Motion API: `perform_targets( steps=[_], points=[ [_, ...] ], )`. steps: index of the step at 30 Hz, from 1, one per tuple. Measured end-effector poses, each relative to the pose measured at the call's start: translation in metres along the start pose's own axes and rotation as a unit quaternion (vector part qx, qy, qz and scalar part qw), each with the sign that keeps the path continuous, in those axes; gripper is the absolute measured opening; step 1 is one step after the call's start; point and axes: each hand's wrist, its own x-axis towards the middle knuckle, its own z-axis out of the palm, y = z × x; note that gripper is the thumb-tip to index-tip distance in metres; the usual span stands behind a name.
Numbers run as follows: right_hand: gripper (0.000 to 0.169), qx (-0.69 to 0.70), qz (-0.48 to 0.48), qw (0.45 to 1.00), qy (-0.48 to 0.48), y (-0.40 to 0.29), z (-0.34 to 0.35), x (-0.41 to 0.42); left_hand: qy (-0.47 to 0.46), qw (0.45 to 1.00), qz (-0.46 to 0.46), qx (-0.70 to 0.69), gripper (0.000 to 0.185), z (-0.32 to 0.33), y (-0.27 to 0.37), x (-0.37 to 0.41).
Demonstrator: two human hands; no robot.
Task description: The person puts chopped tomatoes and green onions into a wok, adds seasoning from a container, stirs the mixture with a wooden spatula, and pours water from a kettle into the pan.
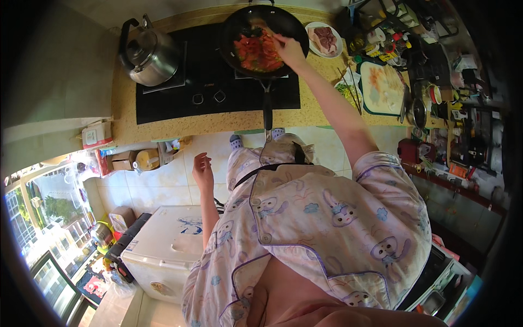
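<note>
My right hand [291, 51] reaches over a black wok [300, 34] on the cooktop. Its fingers grip a brownish utensil [261, 25], apparently a wooden spatula, blurred and partly hidden. Red chopped pieces, apparently tomato [257, 51], lie in the wok, wet and spread over its bottom. The wok's black handle [267, 108] points toward my body, past the counter's front edge. My left hand [203, 166] hangs low by my side above the floor, fingers loosely curled and holding nothing.
Left of the wok, a steel kettle [153, 57] stands on the black glass cooktop [175, 102]. To the right are a plate of raw meat [325, 39], a bowl of chopped greens [347, 93] with chopsticks [354, 96], a stained cutting board [380, 92], and several bottles [392, 49].
</note>
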Motion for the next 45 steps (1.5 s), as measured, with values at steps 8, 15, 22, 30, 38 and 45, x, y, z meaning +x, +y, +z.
perform_targets(
  steps=[8, 15, 22, 30, 38, 45],
  points=[
    [0.028, 0.015, 0.063, 0.968, -0.243, -0.034, -0.041, -0.024, 0.011, 1.000, -0.014, -0.004, 0.017, 0.002, -0.005, -0.005],
    [0.026, -0.020, -0.054, 0.945, -0.321, 0.001, -0.099, -0.009, -0.015, 1.000, -0.026, -0.009, 0.017, 0.005, 0.005, 0.001],
    [0.028, -0.141, 0.057, 0.898, -0.413, -0.027, -0.174, -0.021, -0.019, 0.999, -0.033, -0.006, 0.017, 0.006, 0.002, 0.009],
    [0.026, 0.030, 0.084, 0.983, -0.161, -0.034, -0.054, -0.070, -0.026, 1.000, 0.013, -0.008, 0.016, -0.007, -0.005, 0.029],
    [0.026, -0.047, 0.030, 0.997, -0.055, -0.022, -0.022, -0.023, -0.030, 0.999, 0.021, -0.002, 0.016, -0.029, -0.015, 0.042],
    [0.027, -0.058, 0.072, 0.983, -0.159, -0.025, -0.059, -0.036, -0.036, 0.999, 0.023, -0.005, 0.015, -0.038, -0.018, 0.046]
  ],
)
